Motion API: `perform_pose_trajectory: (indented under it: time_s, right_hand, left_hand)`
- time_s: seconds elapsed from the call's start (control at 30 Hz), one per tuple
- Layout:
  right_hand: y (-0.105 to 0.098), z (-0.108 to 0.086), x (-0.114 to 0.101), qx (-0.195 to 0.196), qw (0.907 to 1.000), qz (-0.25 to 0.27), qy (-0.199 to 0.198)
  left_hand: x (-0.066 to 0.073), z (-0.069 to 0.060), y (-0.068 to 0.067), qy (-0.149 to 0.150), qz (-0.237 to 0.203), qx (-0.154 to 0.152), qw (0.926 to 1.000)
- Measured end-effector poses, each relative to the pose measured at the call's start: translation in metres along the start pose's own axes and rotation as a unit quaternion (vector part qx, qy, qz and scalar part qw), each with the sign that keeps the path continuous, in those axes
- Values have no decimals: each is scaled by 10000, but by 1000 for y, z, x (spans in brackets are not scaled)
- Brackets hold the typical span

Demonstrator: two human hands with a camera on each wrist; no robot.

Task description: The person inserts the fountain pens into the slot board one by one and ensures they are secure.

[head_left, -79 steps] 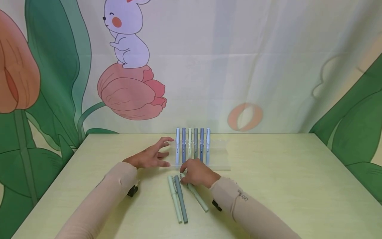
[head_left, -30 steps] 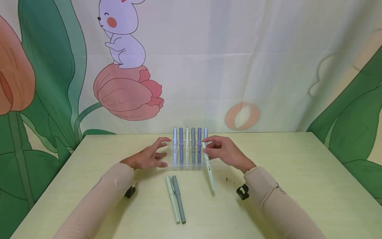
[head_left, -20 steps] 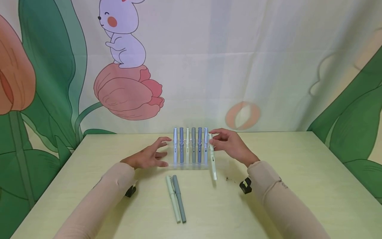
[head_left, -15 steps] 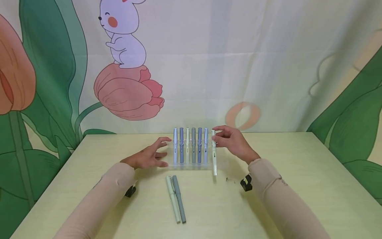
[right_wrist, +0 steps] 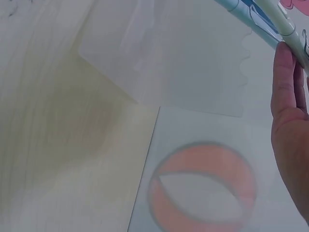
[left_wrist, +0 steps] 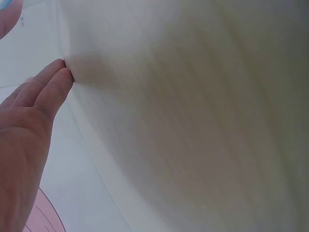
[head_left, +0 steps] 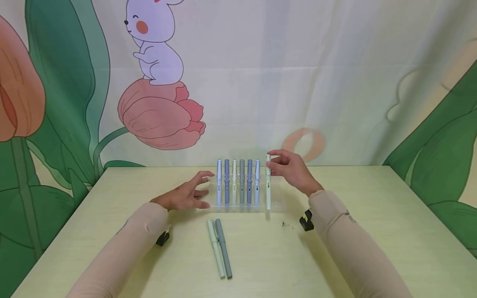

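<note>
My right hand (head_left: 292, 169) pinches a pale green pen (head_left: 268, 188) near its capped top. The pen is upright at the right of the row, its lower end close to the front ledge of a clear pen stand (head_left: 277, 203); whether it touches the stand I cannot tell. Several capped pens (head_left: 242, 192) in light blue, dark blue, pale green and grey stand in that row. At the stand's left end, my left hand (head_left: 182, 196) has its fingers spread, thumb by the front ledge. In the left wrist view, fingertips (left_wrist: 67, 72) meet the pale surface.
In front of the stand, a pale green pen (head_left: 216, 250) and a grey-green pen (head_left: 225, 252) lie side by side on the table (head_left: 354, 231). A patterned curtain (head_left: 238, 91) hangs behind the table's far edge.
My right hand has picked up the pale green pen from the table, carried it to the row's right side and brought it upright. The left hand has stayed by the stand.
</note>
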State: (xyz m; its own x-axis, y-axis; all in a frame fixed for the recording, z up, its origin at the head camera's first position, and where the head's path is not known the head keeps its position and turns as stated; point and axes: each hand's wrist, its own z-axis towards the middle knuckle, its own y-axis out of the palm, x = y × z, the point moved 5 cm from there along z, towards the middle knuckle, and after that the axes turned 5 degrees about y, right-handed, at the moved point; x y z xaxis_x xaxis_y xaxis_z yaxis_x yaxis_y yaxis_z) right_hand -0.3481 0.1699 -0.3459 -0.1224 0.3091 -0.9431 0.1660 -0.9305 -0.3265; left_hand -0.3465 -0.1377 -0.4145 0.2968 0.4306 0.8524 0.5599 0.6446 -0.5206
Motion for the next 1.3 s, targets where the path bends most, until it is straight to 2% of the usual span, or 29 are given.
perform_pose_trajectory:
  time_s: [0.37,0.73,1.0,1.3]
  right_hand:
    - [0,8,-6,148,9996,-199,-110]
    - [2,16,0,407,9986,-294,-163]
    - [9,15,6,330,9988,-350,-90]
    - [12,12,3,412,9914,-1220,-219]
  left_hand:
    - [0,0,0,-26,2,-8,10000]
    - [0,0,0,25,-5,-3,10000]
    - [-1,0,0,16,-75,-10,10000]
    - [0,0,0,-18,-122,-10,9999]
